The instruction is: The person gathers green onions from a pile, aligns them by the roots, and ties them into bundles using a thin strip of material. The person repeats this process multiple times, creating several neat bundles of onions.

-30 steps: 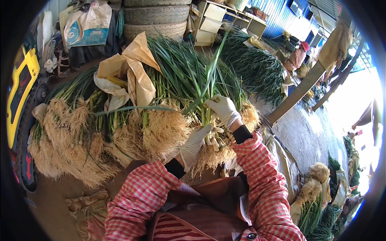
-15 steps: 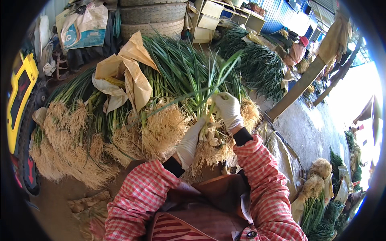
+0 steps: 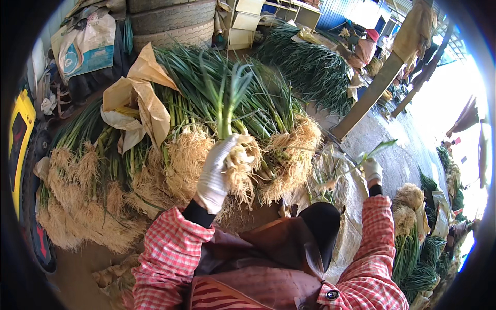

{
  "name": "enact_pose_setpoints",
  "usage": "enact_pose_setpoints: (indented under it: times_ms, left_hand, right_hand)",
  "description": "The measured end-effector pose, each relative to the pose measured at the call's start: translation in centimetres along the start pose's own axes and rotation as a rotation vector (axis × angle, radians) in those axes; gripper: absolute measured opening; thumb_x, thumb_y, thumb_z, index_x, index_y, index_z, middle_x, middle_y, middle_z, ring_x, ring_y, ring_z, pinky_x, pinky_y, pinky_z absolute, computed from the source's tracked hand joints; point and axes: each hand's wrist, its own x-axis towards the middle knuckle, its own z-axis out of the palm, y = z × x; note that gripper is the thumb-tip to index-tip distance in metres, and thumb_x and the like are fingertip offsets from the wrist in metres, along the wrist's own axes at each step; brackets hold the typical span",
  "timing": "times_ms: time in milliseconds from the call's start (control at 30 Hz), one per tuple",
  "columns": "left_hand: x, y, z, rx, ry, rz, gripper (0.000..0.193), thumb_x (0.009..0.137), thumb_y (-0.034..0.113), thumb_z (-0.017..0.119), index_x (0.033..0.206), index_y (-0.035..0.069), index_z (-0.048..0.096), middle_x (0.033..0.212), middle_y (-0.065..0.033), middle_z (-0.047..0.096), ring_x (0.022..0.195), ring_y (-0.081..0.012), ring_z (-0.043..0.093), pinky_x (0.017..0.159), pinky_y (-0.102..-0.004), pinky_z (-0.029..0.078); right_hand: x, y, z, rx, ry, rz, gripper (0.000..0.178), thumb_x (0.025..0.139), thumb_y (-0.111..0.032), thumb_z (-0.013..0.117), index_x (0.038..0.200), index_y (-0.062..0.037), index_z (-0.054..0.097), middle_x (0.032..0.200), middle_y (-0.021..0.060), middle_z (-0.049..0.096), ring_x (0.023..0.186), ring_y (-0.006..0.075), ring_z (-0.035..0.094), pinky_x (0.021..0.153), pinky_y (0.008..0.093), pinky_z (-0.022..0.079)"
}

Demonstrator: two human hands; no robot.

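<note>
1. Swung out to the right over the past second, a gloved right hand (image 3: 372, 170) is now near a pale sheet (image 3: 349, 199), well apart from its partner across from me.
2. Fingers wrapped snugly, the gloved left hand (image 3: 213, 168) grips a small bunch of green onions (image 3: 225, 118) low on the stalks, leaves up and roots hanging, before a larger heap (image 3: 178, 103).
3. At the right fingertips shows a loose green leaf (image 3: 381, 148); from where I stand, I cannot tell whether they pinch or release it.
4. By eye, the bunch looks light: pale stalks firm but bruisable, perhaps slick if damp, leaves floppy and easily torn, roots prone to tangling.
5. Surest hold: around the stalks just above the roots, snug without squeezing.
</note>
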Motion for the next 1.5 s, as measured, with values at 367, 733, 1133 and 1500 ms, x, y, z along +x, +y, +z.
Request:
enact_pose_setpoints:
  times_ms: [367, 733, 1133, 1500]
  left_hand:
    - [0.2, -1.1, -1.3, 0.242, 0.171, -0.005, 0.034, 0.094, 0.033, 0.063, 0.108, 0.003, 0.064, 0.085, -0.0040, 0.065, 0.074, -0.0158, 0.066, 0.066, -0.0244, 0.053]
    - [0.5, -1.3, -0.4, 0.135, 0.099, -0.052, 0.018, 0.093, 0.024, 0.064, 0.095, 0.006, 0.065, 0.069, -0.0030, 0.063, 0.056, -0.0131, 0.060, 0.054, -0.0265, 0.051]
    - [0.8, -1.9, -2.2, 0.164, -0.093, -0.178, 0.028, 0.096, 0.020, 0.058, 0.119, 0.004, 0.058, 0.108, -0.0036, 0.062, 0.101, -0.0100, 0.059, 0.092, -0.0232, 0.046]
    - [0.1, -0.6, 1.1, 0.276, 0.033, -0.064, 0.029, 0.096, 0.030, 0.061, 0.111, 0.005, 0.059, 0.073, 0.0033, 0.059, 0.066, -0.0089, 0.060, 0.063, -0.0283, 0.055]
  right_hand:
    - [-14.1, -26.4, 8.3, 1.133, -1.452, -0.217, 0.078, 0.097, -0.064, 0.033, 0.143, -0.0008, 0.041, 0.126, 0.0167, 0.062, 0.114, 0.0278, 0.061, 0.102, 0.0398, 0.044]
    - [-18.0, -28.8, 11.8, 1.150, -1.799, -0.047, 0.096, 0.089, -0.072, 0.043, 0.152, -0.0043, 0.021, 0.098, 0.0182, 0.071, 0.097, 0.0284, 0.068, 0.095, 0.0457, 0.048]
    - [-20.4, -29.0, 12.7, 1.399, -2.065, 0.191, 0.075, 0.091, -0.065, 0.047, 0.141, -0.0110, 0.029, 0.119, 0.0314, 0.061, 0.060, 0.0317, 0.070, 0.055, 0.0344, 0.059]
    - [-16.8, -31.1, 9.4, 1.392, -1.609, -0.212, 0.053, 0.100, -0.043, 0.047, 0.131, 0.0004, 0.048, 0.104, 0.0251, 0.068, 0.076, 0.0292, 0.071, 0.072, 0.0389, 0.060]
